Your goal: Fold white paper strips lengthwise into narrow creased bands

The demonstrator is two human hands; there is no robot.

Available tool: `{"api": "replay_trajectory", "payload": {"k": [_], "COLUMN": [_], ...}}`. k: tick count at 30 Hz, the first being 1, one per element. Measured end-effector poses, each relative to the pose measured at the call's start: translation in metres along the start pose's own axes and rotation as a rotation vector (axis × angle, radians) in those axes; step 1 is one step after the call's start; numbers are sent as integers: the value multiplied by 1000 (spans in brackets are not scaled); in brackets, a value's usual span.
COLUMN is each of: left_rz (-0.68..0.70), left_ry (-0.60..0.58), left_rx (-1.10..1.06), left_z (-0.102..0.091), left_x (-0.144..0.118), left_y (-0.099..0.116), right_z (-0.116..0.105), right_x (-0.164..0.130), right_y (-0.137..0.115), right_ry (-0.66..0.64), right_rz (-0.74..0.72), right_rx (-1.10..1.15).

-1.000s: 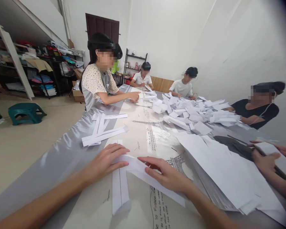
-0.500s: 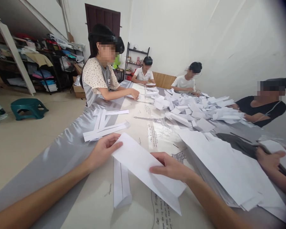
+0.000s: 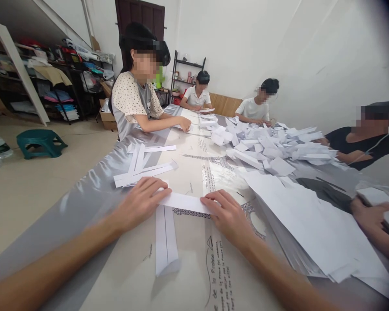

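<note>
I see the left hand (image 3: pixel 139 203) and right hand (image 3: pixel 225 214) pressed flat on a folded paper strip (image 3: pixel 184 201), fingers extended and narrow, pinning it to the counter (image 3: pixel 194 276) near centre. A second folded strip (image 3: pixel 165 239) lies just near of it, touching. A stack of white sheets (image 3: pixel 307 229) sits to the right; a heap of folded papers (image 3: pixel 266 149) lies farther off.

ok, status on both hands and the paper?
Left hand and right hand flat on folded paper strip, pressed to table. Finished folded strip lies beneath. Sheet stack right, clear.
</note>
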State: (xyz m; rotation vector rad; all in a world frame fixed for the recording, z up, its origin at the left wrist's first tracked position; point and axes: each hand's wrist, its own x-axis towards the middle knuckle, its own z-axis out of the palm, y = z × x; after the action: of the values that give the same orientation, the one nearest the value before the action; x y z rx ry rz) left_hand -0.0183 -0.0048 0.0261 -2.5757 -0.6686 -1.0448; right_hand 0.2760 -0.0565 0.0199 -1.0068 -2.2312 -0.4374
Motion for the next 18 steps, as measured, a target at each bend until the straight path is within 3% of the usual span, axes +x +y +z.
{"api": "replay_trajectory", "payload": {"k": [7,12,18], "left_rz": [177,48,-148], "left_ry": [-332,-396,-460], "left_rx": [-70,-283,-318], "left_z": [7,5,8], "left_x": [-3,-6,-12], "left_y": [10,11,9], "right_z": [10,-4,-12], "right_x": [-3,4,1], "right_y": [-19,-22,-13], "right_ry": [-355,-463,-547], "right_rz": [28,106,179], "right_rx": [49,191,417]}}
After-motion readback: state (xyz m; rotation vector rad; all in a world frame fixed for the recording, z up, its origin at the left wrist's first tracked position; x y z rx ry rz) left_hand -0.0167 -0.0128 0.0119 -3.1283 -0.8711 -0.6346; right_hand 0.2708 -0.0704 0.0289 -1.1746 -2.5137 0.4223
